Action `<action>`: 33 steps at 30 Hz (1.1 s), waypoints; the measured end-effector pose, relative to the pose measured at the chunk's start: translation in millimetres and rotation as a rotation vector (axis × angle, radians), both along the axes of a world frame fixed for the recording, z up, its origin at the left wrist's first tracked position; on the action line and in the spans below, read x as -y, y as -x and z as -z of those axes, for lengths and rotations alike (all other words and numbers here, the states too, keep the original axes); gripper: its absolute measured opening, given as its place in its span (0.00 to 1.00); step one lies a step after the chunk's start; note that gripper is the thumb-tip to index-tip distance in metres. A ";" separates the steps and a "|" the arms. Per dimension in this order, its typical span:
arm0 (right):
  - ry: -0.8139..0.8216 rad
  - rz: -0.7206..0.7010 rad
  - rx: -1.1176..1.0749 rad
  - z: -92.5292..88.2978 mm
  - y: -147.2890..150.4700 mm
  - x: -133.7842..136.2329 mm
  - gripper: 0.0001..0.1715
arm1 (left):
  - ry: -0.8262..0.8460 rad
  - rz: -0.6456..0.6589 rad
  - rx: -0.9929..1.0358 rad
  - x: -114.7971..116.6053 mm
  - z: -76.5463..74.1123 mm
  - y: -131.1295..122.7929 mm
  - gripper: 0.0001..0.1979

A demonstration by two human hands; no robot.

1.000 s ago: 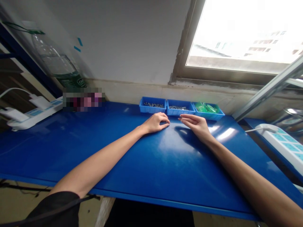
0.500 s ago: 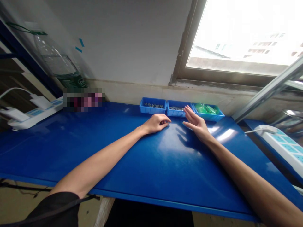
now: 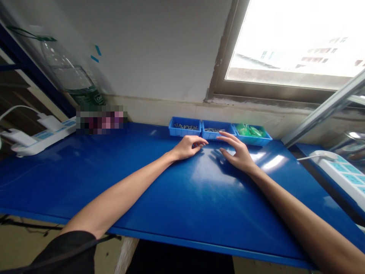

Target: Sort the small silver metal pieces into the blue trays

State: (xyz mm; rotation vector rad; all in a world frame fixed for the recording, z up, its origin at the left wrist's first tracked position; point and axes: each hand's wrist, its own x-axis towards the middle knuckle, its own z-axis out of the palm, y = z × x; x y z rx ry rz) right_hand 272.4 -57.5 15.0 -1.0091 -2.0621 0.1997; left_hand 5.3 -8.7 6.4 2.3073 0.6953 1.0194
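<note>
My left hand point(image 3: 188, 147) rests low over the blue table point(image 3: 159, 198), its fingers loosely bent and the thumb apart from them. Nothing shows between them. Facing it, my right hand point(image 3: 237, 151) is raised off the surface with fingers spread, holding nothing. Just behind the hands stand three blue bins in a row. The left bin point(image 3: 184, 133) contains small dark metal parts, and the middle bin point(image 3: 218, 135) has small grey metal pieces; my right fingertips partly cover its front. Green plastic bags point(image 3: 251, 131) lie in the right bin point(image 3: 258, 141).
On the left are a white power strip point(image 3: 42, 142) with plugged chargers, a large clear bottle point(image 3: 70, 76) and a blurred-out pinkish item point(image 3: 105, 121). Another power strip point(image 3: 342, 167) lies at the right, beside a slanting metal bar point(image 3: 319, 114). Wall and window point(image 3: 288, 42) close the back.
My right hand's fingers have tilted down and forward, curving more toward the left hand. My left hand has barely shifted, slightly rightward and up.
</note>
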 end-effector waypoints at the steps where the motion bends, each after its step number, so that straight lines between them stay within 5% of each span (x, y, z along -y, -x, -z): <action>1: -0.023 0.008 0.004 0.5 1.4 1.0 0.23 | 0.031 -0.006 0.022 -0.2 -0.5 0.0 0.14; 9: 0.013 -0.056 0.174 11.7 3.2 -4.9 0.15 | 0.144 0.029 0.110 -2.1 -0.1 -0.6 0.11; 18: 0.008 -0.045 0.202 11.8 5.1 -7.6 0.15 | -0.067 0.027 0.071 3.6 -3.9 -0.1 0.11; 27: -0.008 -0.054 0.206 13.7 3.9 -8.5 0.14 | -0.091 -0.257 0.272 -6.6 2.9 1.3 0.14; 33: -0.010 -0.052 0.209 13.7 3.7 -8.3 0.14 | -0.047 -0.303 0.299 -11.1 6.7 3.2 0.16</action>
